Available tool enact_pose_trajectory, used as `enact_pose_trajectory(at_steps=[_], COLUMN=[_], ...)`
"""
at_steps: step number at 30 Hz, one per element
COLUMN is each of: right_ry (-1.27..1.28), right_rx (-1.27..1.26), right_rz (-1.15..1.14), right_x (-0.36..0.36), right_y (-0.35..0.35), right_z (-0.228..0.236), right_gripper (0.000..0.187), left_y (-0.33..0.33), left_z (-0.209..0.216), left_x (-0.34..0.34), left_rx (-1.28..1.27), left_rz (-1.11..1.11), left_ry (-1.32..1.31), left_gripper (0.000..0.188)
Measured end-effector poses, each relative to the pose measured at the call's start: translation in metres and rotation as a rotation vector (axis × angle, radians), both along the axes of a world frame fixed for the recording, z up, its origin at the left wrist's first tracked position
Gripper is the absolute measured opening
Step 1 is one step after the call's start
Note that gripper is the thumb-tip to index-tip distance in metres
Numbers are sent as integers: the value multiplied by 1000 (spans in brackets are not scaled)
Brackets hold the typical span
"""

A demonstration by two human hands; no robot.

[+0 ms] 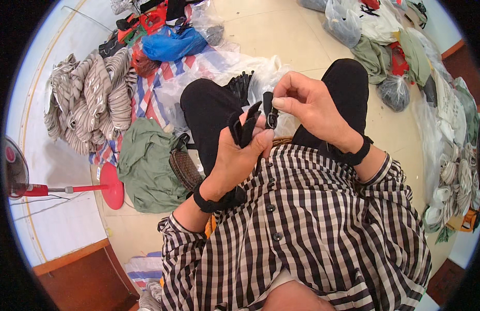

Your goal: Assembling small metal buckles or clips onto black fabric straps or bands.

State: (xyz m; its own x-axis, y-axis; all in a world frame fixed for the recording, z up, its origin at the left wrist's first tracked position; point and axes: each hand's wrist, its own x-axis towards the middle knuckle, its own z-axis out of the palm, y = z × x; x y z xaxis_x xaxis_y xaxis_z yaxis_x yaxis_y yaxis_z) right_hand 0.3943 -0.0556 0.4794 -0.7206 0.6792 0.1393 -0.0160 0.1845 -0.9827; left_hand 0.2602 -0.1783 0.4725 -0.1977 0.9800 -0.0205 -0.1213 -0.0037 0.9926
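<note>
My left hand (235,158) holds folded black straps (247,126), which stick up between its fingers and thumb. Close beside them, the thumb and forefinger of my right hand (312,109) pinch a black strap end with a metal buckle or clip (271,118). The two hands almost meet above my lap. Whether the clip piece joins the straps in my left hand, I cannot tell. Between my knees, a bundle of similar black pieces (242,87) lies on clear plastic (266,72). Each wrist wears a black band.
Left of me are a pile of striped grey-beige cord bundles (92,98), a blue bag (173,44), green cloth (147,166) and a fan with a red base (112,186). Filled plastic bags (343,23) and more cord bundles (452,176) lie along the right side.
</note>
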Motion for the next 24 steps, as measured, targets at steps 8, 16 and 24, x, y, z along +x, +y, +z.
enact_pose_trajectory(at_steps=[8, 16, 24], right_ry=[58, 152, -361], right_rx=[370, -124, -564], right_rz=[-54, -43, -410], right_x=[-14, -74, -112], right_y=[14, 114, 188], right_z=[6, -32, -182], right_gripper=[11, 15, 18], left_y=[14, 76, 80], left_z=[2, 4, 11], left_x=[-15, -57, -102], left_rx=[-103, -141, -82], left_rz=[-78, -6, 313], left_ry=[-46, -88, -40], left_gripper=[17, 16, 16])
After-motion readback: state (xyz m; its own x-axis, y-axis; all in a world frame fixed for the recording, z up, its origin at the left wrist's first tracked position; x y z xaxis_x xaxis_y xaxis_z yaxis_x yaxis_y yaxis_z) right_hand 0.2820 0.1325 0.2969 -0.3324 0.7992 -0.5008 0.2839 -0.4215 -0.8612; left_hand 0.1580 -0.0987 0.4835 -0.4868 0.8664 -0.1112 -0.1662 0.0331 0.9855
